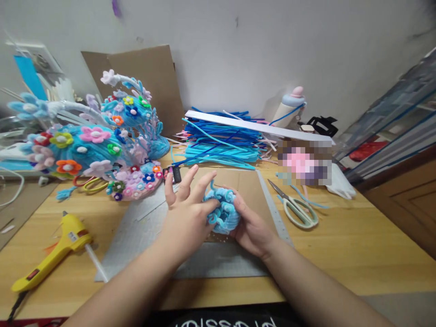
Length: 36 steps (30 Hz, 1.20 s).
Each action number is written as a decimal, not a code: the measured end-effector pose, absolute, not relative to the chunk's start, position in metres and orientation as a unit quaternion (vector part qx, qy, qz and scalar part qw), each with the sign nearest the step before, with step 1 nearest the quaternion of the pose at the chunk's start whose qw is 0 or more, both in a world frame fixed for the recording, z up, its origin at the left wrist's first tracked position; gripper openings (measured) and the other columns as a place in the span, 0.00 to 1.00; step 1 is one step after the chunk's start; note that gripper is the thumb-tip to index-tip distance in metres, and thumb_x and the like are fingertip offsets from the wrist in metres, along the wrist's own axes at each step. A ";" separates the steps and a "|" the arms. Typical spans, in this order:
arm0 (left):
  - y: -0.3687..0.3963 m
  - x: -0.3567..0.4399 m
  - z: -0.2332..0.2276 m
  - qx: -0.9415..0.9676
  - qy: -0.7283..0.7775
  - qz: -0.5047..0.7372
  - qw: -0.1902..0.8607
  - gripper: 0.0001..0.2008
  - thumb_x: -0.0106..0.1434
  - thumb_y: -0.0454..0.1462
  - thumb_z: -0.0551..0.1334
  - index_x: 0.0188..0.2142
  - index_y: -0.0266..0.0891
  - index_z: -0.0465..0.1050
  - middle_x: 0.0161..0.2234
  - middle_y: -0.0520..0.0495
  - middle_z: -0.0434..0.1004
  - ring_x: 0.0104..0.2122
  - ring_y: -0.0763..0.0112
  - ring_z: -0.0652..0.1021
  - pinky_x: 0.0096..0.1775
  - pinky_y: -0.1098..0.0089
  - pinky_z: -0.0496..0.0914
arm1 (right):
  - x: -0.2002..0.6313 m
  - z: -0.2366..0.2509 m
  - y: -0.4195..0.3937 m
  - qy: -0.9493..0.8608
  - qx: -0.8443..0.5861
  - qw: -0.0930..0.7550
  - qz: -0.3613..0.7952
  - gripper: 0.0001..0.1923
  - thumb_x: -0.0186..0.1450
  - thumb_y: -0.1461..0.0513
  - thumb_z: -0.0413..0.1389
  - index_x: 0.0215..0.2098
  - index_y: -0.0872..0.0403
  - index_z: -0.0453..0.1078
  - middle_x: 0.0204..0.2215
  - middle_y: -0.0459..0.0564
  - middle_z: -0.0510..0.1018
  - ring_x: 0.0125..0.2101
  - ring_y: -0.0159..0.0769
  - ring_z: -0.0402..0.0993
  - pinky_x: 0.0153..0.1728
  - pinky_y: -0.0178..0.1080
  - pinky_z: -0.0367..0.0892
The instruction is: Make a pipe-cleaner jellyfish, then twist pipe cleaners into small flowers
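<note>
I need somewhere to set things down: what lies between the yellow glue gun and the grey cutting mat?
In the head view, only bare wooden table lies between the glue gun and the cutting mat, crossed low down by the gun's white glue stick.

Fuzzy chenille piece (pixel 223 211), glossy plastic glue gun (pixel 54 252), matt wooden table (pixel 357 245).

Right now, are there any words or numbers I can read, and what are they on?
None can be read for sure.
White letters on the black cloth at the bottom edge: upside down and cut off, unreadable.
Labels on the yellow glue gun: too small.
Markings on the metal ruler: too fine.
The small black object near the left hand: too blurred.
</note>
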<state>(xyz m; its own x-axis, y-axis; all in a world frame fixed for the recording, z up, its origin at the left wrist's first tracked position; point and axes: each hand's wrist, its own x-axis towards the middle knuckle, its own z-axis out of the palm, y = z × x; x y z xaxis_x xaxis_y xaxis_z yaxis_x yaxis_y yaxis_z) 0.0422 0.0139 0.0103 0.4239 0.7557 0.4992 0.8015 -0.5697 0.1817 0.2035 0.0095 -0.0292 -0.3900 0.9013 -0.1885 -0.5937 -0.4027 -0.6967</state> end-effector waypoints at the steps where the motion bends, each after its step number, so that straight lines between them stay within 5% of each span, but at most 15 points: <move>1: 0.014 0.043 0.010 -0.842 -0.461 -0.276 0.036 0.11 0.48 0.29 0.66 0.29 0.48 0.76 0.61 0.53 0.59 0.63 0.46 0.49 0.58 0.40 0.27 | 0.203 -0.029 0.010 -0.268 -0.282 0.475 0.789 0.20 0.64 0.53 0.54 0.54 0.41 0.60 0.52 0.45 0.69 0.42 0.36 0.71 0.37 0.40 0.71; 13: 0.013 0.046 -0.003 -0.823 -0.462 -0.324 0.067 0.10 0.50 0.30 0.66 0.28 0.49 0.74 0.60 0.58 0.62 0.63 0.52 0.53 0.60 0.47 0.28 | 0.202 -0.032 0.010 -0.267 -0.272 0.452 0.806 0.20 0.64 0.54 0.54 0.54 0.37 0.59 0.51 0.43 0.70 0.41 0.38 0.72 0.34 0.41 0.71; 36: 0.021 0.039 0.002 -0.811 -0.468 -0.352 -0.015 0.09 0.46 0.31 0.69 0.24 0.49 0.77 0.54 0.54 0.68 0.60 0.49 0.57 0.60 0.44 0.29 | 0.201 -0.031 0.009 -0.273 -0.274 0.471 0.793 0.19 0.64 0.53 0.54 0.53 0.40 0.60 0.50 0.44 0.69 0.37 0.34 0.72 0.33 0.38 0.70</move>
